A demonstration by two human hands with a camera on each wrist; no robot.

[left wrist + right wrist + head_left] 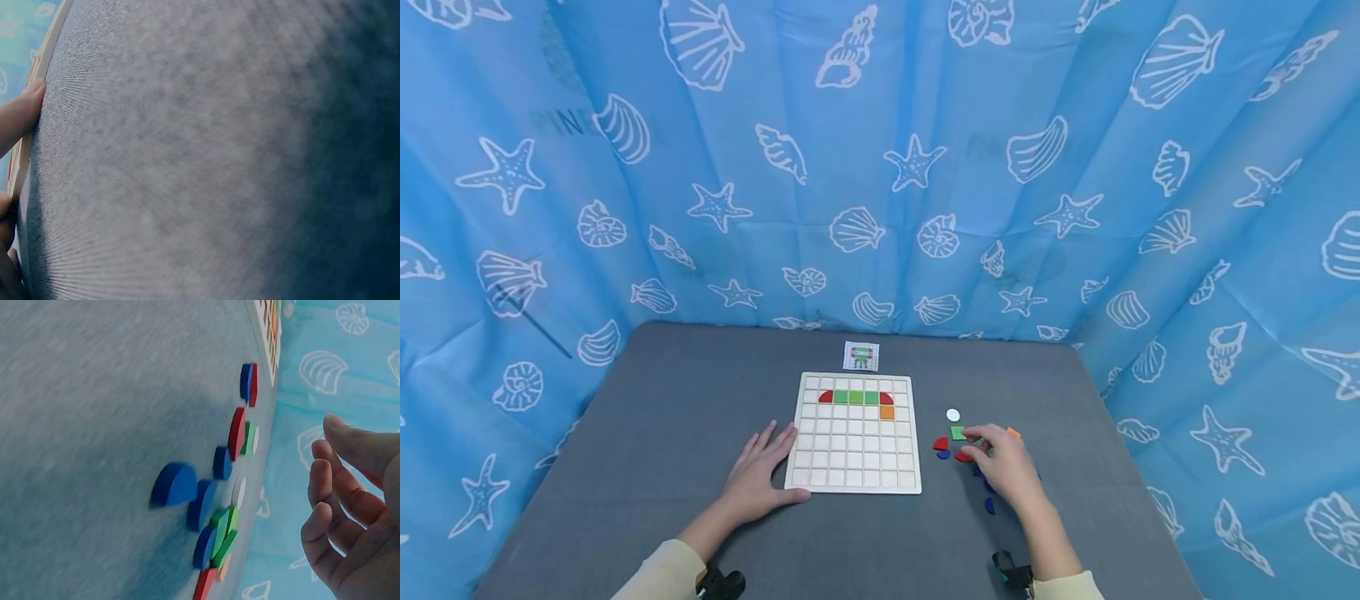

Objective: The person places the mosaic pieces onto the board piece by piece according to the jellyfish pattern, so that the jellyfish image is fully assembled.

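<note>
Right hand (pixel 1003 467) fingers loosely curled, hovering over a green square (pixel 957 432) among loose pieces (pixel 958 446) near the bench's right edge; no grasp visible. Left hand (pixel 760 475) flat, steadying the grid board (pixel 856 433). One row and an orange tile (pixel 887 412) placed; most cells remain unfilled.

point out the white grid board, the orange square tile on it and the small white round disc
white wooden grid board (pixel 854 454), head view, bare middle cells
orange square tile (pixel 887 412), head view, its centre
small white round disc (pixel 952 414), head view, its centre

Desk (pixel 647 433) grey; grid board (pixel 855 479) white; loose pieces (pixel 958 433) red, blue, green, orange, white; curtain (pixel 880 167) blue, white shell-and-starfish print.
</note>
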